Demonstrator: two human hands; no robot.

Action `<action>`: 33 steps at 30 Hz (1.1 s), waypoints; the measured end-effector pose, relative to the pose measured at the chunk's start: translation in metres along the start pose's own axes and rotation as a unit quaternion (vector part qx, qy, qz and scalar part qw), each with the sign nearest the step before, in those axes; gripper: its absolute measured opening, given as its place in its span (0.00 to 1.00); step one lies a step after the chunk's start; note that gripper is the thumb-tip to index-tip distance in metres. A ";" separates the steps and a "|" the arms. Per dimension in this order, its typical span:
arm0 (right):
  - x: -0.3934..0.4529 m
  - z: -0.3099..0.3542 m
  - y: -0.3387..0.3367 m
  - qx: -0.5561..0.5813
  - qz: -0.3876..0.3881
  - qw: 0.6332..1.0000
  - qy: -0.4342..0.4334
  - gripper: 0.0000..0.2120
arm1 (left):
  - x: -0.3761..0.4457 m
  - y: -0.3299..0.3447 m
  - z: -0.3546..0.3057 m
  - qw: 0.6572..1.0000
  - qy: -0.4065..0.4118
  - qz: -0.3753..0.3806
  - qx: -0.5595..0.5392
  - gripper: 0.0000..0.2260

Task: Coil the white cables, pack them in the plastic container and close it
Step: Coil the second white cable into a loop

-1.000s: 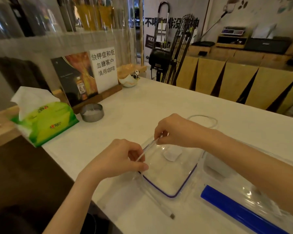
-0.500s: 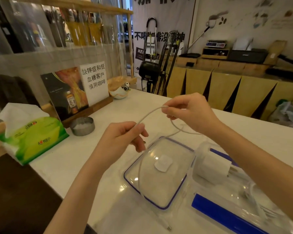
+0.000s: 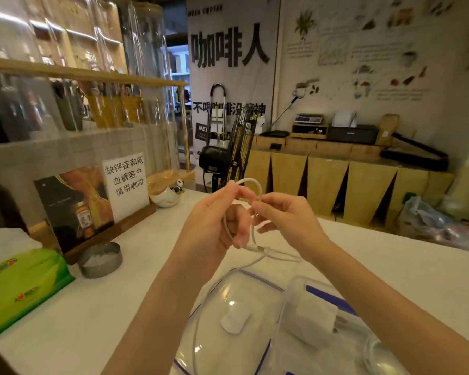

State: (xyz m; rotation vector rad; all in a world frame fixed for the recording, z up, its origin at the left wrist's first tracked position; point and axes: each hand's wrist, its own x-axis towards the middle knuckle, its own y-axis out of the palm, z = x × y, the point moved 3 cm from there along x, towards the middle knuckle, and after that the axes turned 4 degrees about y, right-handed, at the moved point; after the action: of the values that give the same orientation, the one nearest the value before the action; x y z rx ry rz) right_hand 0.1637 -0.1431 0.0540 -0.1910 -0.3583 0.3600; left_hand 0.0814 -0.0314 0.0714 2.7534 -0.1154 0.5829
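Note:
Both hands are raised above the white counter with a thin white cable [image 3: 251, 182] between them. My left hand [image 3: 217, 220] pinches one side of a small loop, and my right hand [image 3: 284, 215] pinches the other side close by. The cable's loose end [image 3: 257, 259] hangs down toward the clear lid [image 3: 236, 299] with a blue seal, which lies flat below. To the lid's right stands the clear plastic container [image 3: 295, 288], holding a white charger block [image 3: 314, 318] and another coiled white cable [image 3: 374, 353].
A green tissue pack [image 3: 19, 285] lies at the left edge of the counter [image 3: 125, 307]. Behind it sit a round metal ashtray [image 3: 100, 259], a framed sign [image 3: 125, 182] and a small panda dish [image 3: 168, 196]. A fan and wooden cabinets stand beyond the counter.
Both hands rose from the lid with the cable and came together, closing it into a small loop. The camera tilted upward.

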 end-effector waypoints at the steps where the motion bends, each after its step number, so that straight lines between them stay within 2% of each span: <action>1: 0.000 -0.002 -0.001 0.013 -0.015 1.000 0.010 0.06 | 0.005 0.000 0.002 0.999 -0.010 -0.007 -0.035 0.14; 4: -0.001 -0.007 -0.002 0.000 -0.005 0.999 0.044 0.06 | 0.020 0.000 0.004 0.988 -0.013 -0.003 -0.156 0.16; 8: -0.014 -0.012 0.010 -0.006 0.134 0.986 0.099 0.08 | 0.039 -0.004 -0.003 0.953 0.020 -0.019 -0.302 0.17; 10: -0.023 -0.012 0.017 -0.053 0.176 0.979 0.089 0.10 | 0.046 -0.008 -0.006 0.947 0.035 -0.022 -0.318 0.17; 12: -0.031 -0.008 0.021 -0.107 0.186 0.975 0.055 0.12 | 0.051 -0.013 -0.004 0.962 0.046 -0.036 -0.268 0.16; 15: -0.038 0.003 0.022 -0.214 0.178 0.960 -0.013 0.14 | 0.052 -0.017 0.002 0.986 0.070 -0.070 -0.135 0.14; 17: -0.043 0.010 0.022 -0.275 0.180 0.943 -0.059 0.14 | 0.051 -0.016 0.007 0.993 0.090 -0.073 0.012 0.12; 20: -0.048 0.025 0.017 -0.359 0.141 0.911 -0.149 0.12 | 0.047 -0.011 0.015 0.952 0.134 -0.034 0.274 0.12; 23: -0.045 0.037 0.001 -0.386 0.095 0.894 -0.209 0.11 | 0.040 -0.009 0.021 0.910 0.103 0.035 0.400 0.11; 27: -0.034 0.042 -0.019 -0.431 0.070 0.862 -0.259 0.09 | 0.033 -0.008 0.024 0.937 -0.041 0.111 0.328 0.14; 30: -0.031 0.043 -0.029 -0.458 0.023 0.837 -0.299 0.09 | 0.033 -0.010 0.022 0.949 -0.095 0.143 0.264 0.19; 33: -0.026 0.042 -0.043 -0.445 -0.030 0.835 -0.322 0.12 | 0.027 -0.009 0.018 0.952 -0.141 0.219 0.161 0.20</action>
State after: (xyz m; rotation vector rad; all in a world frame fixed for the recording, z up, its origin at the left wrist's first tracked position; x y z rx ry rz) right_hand 0.1384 -0.1872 0.0950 -0.9875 -1.1981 0.1576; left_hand 0.1143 -0.0289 0.0645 3.1333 -0.7796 0.3276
